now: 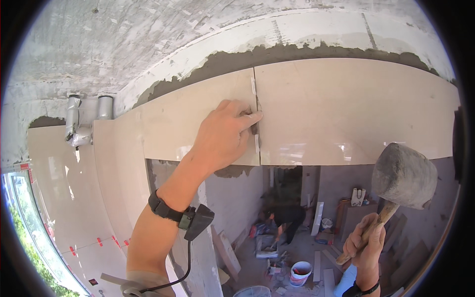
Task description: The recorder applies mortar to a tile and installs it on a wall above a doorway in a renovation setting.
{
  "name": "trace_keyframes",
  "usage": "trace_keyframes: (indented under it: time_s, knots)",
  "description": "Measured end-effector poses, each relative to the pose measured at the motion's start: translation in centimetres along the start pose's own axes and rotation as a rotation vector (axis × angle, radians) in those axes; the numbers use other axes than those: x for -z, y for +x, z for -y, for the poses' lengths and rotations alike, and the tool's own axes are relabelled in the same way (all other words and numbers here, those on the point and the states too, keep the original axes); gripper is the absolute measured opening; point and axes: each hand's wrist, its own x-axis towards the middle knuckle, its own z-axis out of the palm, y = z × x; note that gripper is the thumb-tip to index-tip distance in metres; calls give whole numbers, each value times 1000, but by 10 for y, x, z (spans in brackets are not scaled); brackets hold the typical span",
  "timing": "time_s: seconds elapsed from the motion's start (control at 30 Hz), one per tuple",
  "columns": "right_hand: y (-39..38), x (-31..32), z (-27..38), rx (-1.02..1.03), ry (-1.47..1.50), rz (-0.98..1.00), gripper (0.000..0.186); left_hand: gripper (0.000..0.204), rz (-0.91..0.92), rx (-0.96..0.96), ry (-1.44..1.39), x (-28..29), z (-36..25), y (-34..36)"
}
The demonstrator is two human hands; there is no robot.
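Observation:
My left hand point(225, 129) is raised to the vertical joint between two large beige wall tiles, the left tile point(173, 116) and the right tile point(356, 109). Its fingers are bent together at the joint, and a small dark thing shows beneath them, too hidden to name. White tile spacers point(254, 86) sit in the joint above and below these fingers. At the lower right, my right hand point(365, 240) is wrapped round the wooden handle of a rubber mallet point(403, 175). The mallet's grey head is up, in front of the right tile's lower edge.
Grey mortar point(232, 62) borders the tiles' top. Silver ducts point(72, 116) stick out at left, near a window point(22, 198). Through the opening below, a person point(289, 215) bends over near a white bucket point(300, 273). A cable point(189, 262) hangs from my left wrist device.

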Motion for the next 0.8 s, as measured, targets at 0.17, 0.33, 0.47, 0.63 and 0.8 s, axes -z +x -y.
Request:
trace_keyframes:
  time_s: [0.17, 0.33, 0.47, 0.63, 0.8]
  knots:
    - [-8, 8, -4, -5, 21, -72, 45, 37, 30, 8, -25, 2, -7, -8]
    - [-14, 11, -5, -36, -65, -165, 44, 26, 29, 30, -132, -7, 0, -9]
    - [-23, 21, -4, -13, -67, -101, 43, 22, -95, 79, -141, -7, -5, -14]
    - [-37, 42, -8, -5, -144, -92, 45, 32, -242, 625, -701, 7, 6, -70]
    - [-56, 42, -21, -14, -123, -232, 41, 36, -362, 993, -929, -6, -42, -177]
